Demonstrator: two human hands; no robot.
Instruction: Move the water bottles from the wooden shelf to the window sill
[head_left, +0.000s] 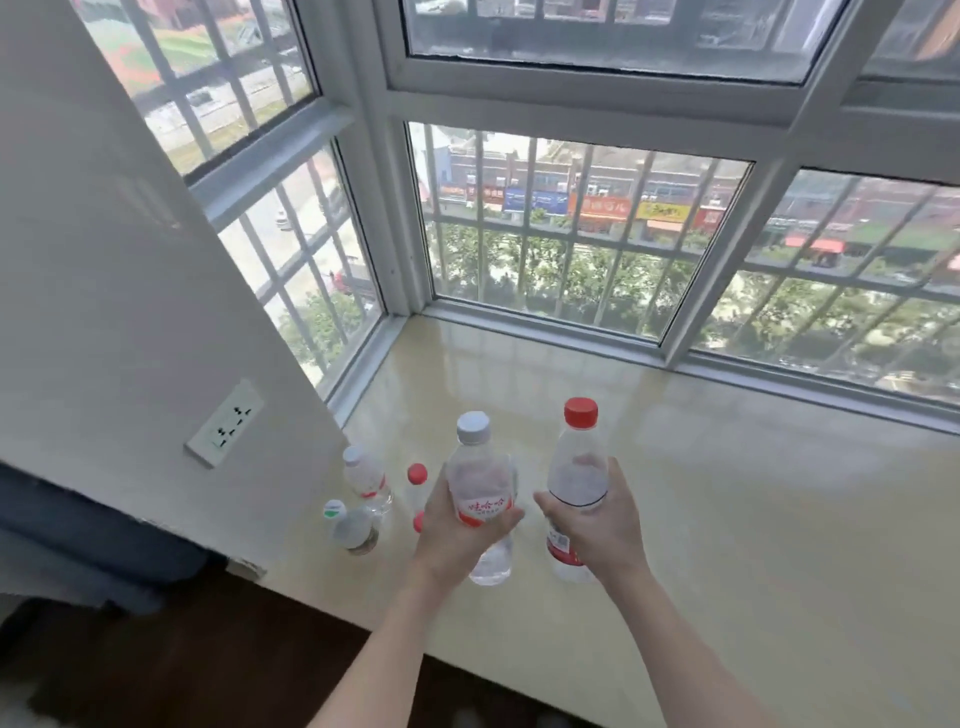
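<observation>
I have a bottle in each hand over the window sill (727, 493). My left hand (447, 535) has its grip curled round the red label of a white-capped bottle (480, 483), thumb across the front. My right hand (602, 525) has its grip wrapped round the middle of a red-capped bottle (579, 467). Both bottles stand nearly upright, just beside each other but apart, and clear water shows in the lower part of each. I cannot tell whether their bases touch the sill. At nine o'clock from my left hand, a small group of bottles already sits on the sill near the wall: a second white-capped one (366, 478) upright, a small red-capped one (417, 486) partly hidden behind my fingers, and a green-and-white-capped one (353, 527) nearest the front edge. How full these are is too blurred to read. A wall socket (224, 423) sits at ten o'clock on the white wall. The barred window (571, 234) runs along the sill from twelve to two o'clock.
</observation>
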